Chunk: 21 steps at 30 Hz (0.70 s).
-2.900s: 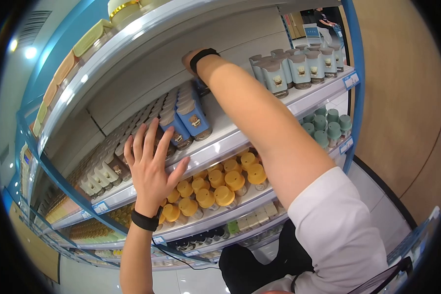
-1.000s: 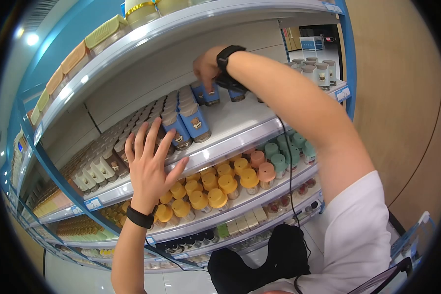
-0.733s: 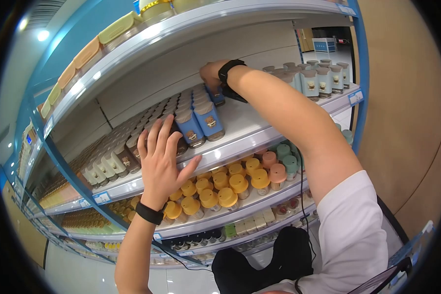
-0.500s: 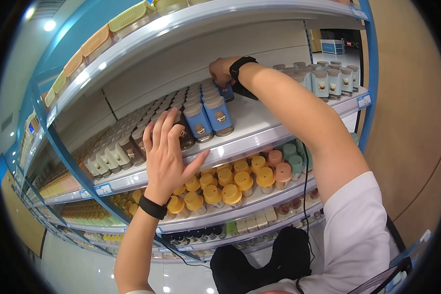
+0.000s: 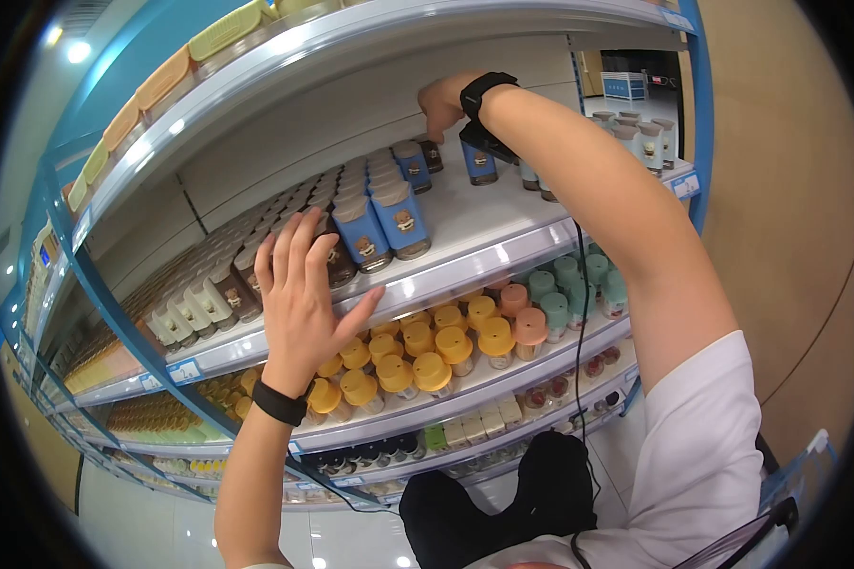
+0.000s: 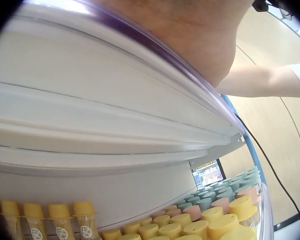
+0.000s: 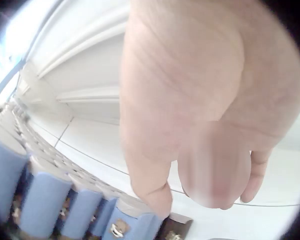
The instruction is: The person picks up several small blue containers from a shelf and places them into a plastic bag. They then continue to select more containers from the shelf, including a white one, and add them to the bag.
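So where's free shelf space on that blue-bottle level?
Bare shelf right of the blue rows, in front of the stray bottles by the right hand. Packed left of that, under the left hand; yellow caps below too.

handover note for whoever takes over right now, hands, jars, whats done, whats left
Left hand: open, fingers spread flat against the front brown-label jars.
Right hand: open, holds nothing, fingertips down over the blue-label jars at the back of the shelf.
Done: two blue rows stand lined up to the front edge.
Left: probably the stray blue jar standing apart from them, with bare shelf in front of it.
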Tool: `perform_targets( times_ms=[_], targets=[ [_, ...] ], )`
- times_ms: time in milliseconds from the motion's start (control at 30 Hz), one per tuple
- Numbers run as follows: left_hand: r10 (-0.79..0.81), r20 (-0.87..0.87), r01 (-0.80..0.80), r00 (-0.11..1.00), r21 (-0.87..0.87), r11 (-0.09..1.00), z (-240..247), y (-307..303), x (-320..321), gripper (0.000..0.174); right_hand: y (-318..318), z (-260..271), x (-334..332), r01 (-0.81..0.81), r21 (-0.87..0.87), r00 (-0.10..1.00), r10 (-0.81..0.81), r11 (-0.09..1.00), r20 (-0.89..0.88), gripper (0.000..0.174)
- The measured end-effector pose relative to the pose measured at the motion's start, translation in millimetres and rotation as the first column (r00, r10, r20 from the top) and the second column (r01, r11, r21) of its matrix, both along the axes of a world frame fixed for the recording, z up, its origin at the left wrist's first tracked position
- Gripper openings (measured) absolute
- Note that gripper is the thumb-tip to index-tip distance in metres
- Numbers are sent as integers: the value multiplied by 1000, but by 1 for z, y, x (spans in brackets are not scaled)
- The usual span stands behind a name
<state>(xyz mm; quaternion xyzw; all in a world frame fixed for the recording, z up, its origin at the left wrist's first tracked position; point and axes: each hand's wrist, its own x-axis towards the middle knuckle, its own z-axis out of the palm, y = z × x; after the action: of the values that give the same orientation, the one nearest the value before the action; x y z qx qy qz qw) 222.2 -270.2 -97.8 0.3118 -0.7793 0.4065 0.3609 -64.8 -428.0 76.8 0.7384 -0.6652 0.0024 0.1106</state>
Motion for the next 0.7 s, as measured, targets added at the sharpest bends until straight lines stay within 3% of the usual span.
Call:
perform_targets(
  times_ms=[200,300,367,400,467,700],
  targets=[
    [7,11,-7,1000,2,1000,1,2,-1,70,-4,-11,-27,135,206,985,-109,969,-133,72],
    [16,10,-16,1000,4,1000,1,3,-2,69,-11,-14,-29,77,230,993,-53,970,-109,73],
    [22,9,-22,1000,7,1000,1,3,-3,69,-10,-15,-26,-76,170,997,73,982,24,68],
    [25,10,-25,1000,6,1000,1,4,-3,69,-8,-16,-23,-77,172,997,73,982,25,68],
    [29,10,-29,1000,10,1000,1,4,-3,69,-3,-19,-15,-261,163,949,223,951,223,65],
    [31,14,-31,999,1,1000,2,3,-3,68,-3,-31,7,-384,63,886,349,921,306,59]
  ],
)
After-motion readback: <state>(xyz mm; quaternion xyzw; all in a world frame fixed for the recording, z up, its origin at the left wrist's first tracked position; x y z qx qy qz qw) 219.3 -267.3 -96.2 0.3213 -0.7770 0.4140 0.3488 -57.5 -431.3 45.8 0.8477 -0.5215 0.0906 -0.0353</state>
